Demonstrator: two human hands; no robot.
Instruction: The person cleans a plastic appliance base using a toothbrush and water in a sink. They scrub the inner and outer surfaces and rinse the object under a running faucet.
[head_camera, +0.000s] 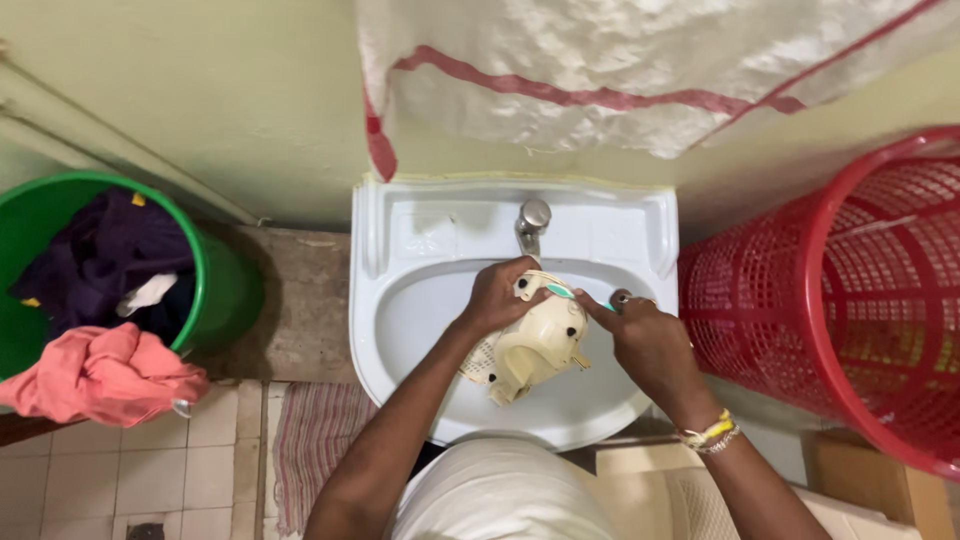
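Over the white washbasin (420, 250) my left hand (497, 297) grips a cream-coloured plastic part (535, 348) with round holes and a grille, holding it by its upper edge. My right hand (645, 340) holds a small brush with a green head (560, 290), and the head touches the top of the cream part. The metal tap (532, 220) stands just behind both hands. No water is seen running. A beaded bracelet sits on my right wrist.
A green bucket (215, 280) full of dark and pink clothes stands at the left. A red mesh laundry basket (850, 300) stands at the right. A white cloth with red stripes (620, 70) hangs on the wall above. A striped mat (310, 440) lies on the tiled floor.
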